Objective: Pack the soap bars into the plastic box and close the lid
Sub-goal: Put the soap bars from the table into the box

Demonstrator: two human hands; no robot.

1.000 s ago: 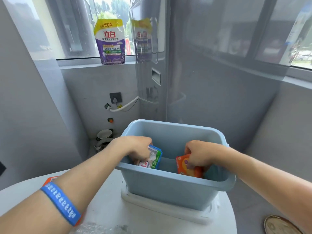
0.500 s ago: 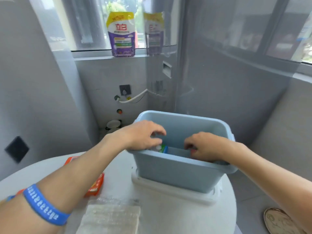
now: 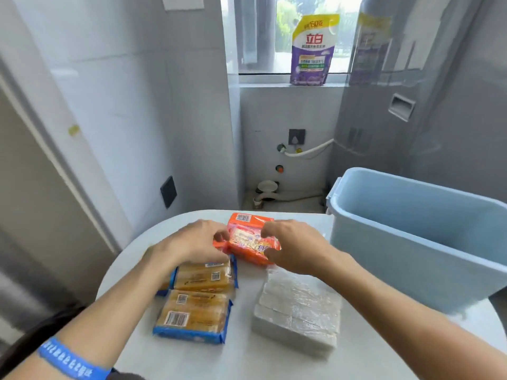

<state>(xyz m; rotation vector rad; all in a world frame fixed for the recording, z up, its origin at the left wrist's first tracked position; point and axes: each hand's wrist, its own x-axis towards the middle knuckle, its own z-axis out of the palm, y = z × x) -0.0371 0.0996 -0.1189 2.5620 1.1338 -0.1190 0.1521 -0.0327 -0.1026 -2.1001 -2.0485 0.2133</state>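
Orange-wrapped soap bars (image 3: 251,239) lie stacked at the far middle of the round white table (image 3: 241,360). My left hand (image 3: 192,242) grips their left end and my right hand (image 3: 296,246) grips the top bar's right end. Two yellow soap bars in blue-edged wrap (image 3: 203,278) (image 3: 192,315) lie under my left wrist, nearer me. A clear-wrapped block of white soap bars (image 3: 297,308) sits below my right forearm. The light blue plastic box (image 3: 397,256) stands open at the right of the table. Its inside and its lid are hidden from here.
A purple and yellow detergent pouch (image 3: 312,50) stands on the window sill. Behind the table are a grey tiled wall with a hose and a tap (image 3: 307,150). A tall grey appliance (image 3: 411,105) rises behind the box. A blue wristband (image 3: 68,362) circles my left wrist.
Both hands have come out of the blue box, leaving the soap they held there, and moved left to the orange soap bars. The view has swung left, so the box now sits at the right.
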